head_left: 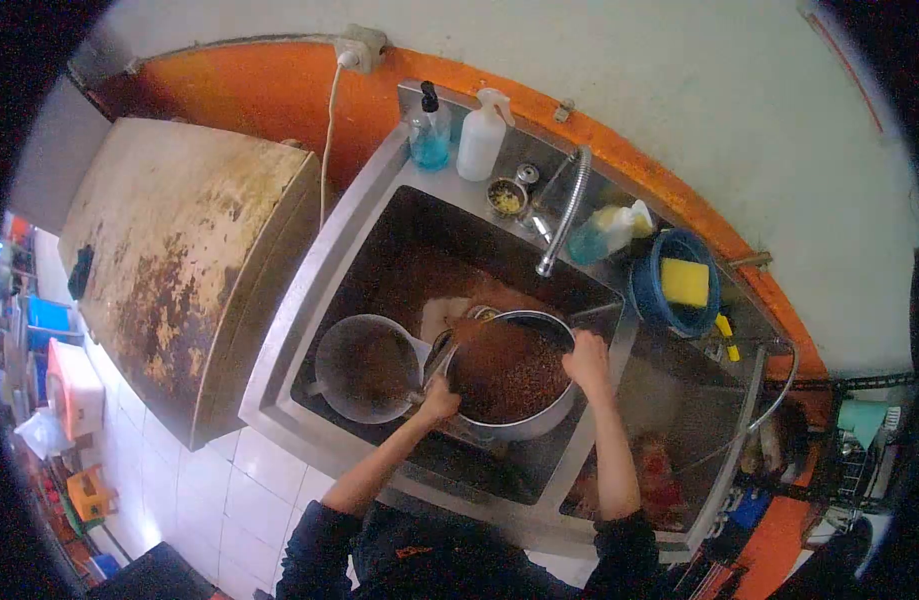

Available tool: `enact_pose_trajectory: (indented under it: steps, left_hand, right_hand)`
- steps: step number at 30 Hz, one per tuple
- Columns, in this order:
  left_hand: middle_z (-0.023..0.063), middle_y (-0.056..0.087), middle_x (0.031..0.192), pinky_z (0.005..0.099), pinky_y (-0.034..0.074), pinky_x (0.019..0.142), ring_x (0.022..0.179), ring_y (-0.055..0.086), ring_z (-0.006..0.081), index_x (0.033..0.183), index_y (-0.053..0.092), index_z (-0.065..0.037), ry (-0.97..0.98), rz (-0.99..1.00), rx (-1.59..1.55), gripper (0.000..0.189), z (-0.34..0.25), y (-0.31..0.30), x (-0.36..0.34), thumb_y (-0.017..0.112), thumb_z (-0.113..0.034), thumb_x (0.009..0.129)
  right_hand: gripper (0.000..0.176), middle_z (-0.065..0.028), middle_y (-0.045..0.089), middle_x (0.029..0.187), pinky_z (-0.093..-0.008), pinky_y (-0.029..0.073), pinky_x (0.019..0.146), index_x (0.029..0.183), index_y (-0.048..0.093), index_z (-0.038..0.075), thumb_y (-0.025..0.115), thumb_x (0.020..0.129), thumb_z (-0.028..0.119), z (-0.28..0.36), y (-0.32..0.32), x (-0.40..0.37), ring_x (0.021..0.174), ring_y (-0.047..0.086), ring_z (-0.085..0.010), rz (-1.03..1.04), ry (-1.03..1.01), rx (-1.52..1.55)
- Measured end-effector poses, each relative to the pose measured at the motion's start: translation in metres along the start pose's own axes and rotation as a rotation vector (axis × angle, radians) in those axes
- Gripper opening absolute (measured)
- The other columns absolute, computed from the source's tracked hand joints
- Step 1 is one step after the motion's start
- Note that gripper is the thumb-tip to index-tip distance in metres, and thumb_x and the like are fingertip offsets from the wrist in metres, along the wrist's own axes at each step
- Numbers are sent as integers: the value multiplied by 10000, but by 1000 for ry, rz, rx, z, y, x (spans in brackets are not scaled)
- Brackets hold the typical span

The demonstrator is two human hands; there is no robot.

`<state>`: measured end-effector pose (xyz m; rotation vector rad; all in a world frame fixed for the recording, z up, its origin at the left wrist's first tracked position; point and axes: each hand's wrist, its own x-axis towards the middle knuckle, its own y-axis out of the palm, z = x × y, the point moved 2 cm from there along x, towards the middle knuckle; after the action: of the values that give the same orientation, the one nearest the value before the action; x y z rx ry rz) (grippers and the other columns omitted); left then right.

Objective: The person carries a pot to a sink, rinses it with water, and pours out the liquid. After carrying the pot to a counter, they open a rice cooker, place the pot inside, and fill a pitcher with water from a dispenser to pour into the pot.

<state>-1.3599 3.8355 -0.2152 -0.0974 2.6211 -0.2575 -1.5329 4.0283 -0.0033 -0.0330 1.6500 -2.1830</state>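
Observation:
A large metal pot (pixel 539 427) stands in the left sink basin, with dark brown, grainy contents inside. My left hand (pixel 441 398) is closed at the pot's left side, by a dark, narrow piece whose kind I cannot make out. On the opposite side, my right hand (pixel 586 360) grips the pot's right rim, fingers bent over the edge. Left of the pot, close to my left hand, sits a round metal strainer or pan (pixel 367 370). Brown residue and water lie on the basin floor behind the pot.
A curved faucet (pixel 579 190) hangs over the sink (pixel 279 340). Along its back stand a soap bottle (pixel 429 140), a white spray bottle (pixel 482 135), another spray bottle (pixel 609 230) and a blue basin (pixel 644 290) with a yellow sponge (pixel 685 283). A worn cabinet (pixel 179 270) is at left.

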Motion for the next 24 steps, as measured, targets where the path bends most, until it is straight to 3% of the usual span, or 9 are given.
enact_pose_trajectory:
  steps: [2,4,7,10,13,15,20,23,24]
  left_hand:
    - [162,223,1320,329,133,1023,1240,163,265,1287,154,-4,129,-33,33,761,-17,-4,-4,532,0,627]
    - [148,222,1327,344,128,1024,1240,168,260,1281,193,-10,-81,68,14,732,-103,-26,-34,518,12,625]
    - [142,230,1327,352,124,1025,1239,176,265,1275,222,-16,187,-62,25,729,-27,-3,-2,506,33,606]
    - [149,251,1317,353,121,1028,1237,187,268,1277,225,-23,318,-78,-92,731,-28,1,2,486,50,597]
    - [153,264,1311,358,127,1029,1233,200,272,1282,231,-42,53,-69,9,735,-36,-1,-6,460,75,594]
    - [149,264,1313,355,129,1029,1232,203,271,1288,225,-55,84,-116,36,753,7,15,12,449,93,585]
    - [132,253,1325,339,133,1029,1234,203,268,1300,219,-89,107,-89,27,805,-17,11,3,436,132,557]
    - [117,253,1329,330,136,1028,1236,200,260,1296,235,-96,-48,-38,-46,781,-11,15,4,463,113,579]
    - [196,383,1121,367,276,891,1064,359,316,1156,296,-19,33,-67,108,572,-7,13,7,491,-13,618]
  right_hand:
    - [267,-229,567,750,-429,422,729,830,590,-1,512,577,33,-2,2,2,757,541,-379,-21,-15,-16]
    - [258,-228,568,756,-428,424,725,819,592,-2,512,576,35,-4,2,3,752,541,-379,-42,-28,-32]
    - [246,-231,568,774,-423,429,728,800,592,-4,519,569,38,-2,-1,5,759,546,-375,-6,5,-26]
    - [240,-232,571,781,-417,437,725,798,590,-4,527,571,45,6,-13,3,766,552,-367,-7,8,-32]
    - [230,-234,571,775,-417,443,718,796,590,-8,529,580,44,9,-18,3,764,556,-364,56,72,-65]
    - [221,-240,570,765,-417,450,706,791,590,-13,538,584,46,7,-17,4,755,556,-375,35,33,-92]
    - [197,-245,567,747,-420,453,691,764,585,-20,551,581,47,13,-27,1,738,559,-377,18,23,-105]
    - [186,-243,568,742,-419,456,685,745,579,-26,566,579,57,18,-32,-1,732,562,-370,28,52,-101]
    - [184,-242,568,743,-417,458,684,738,575,-28,574,579,64,18,-32,-1,729,564,-366,34,58,-98]
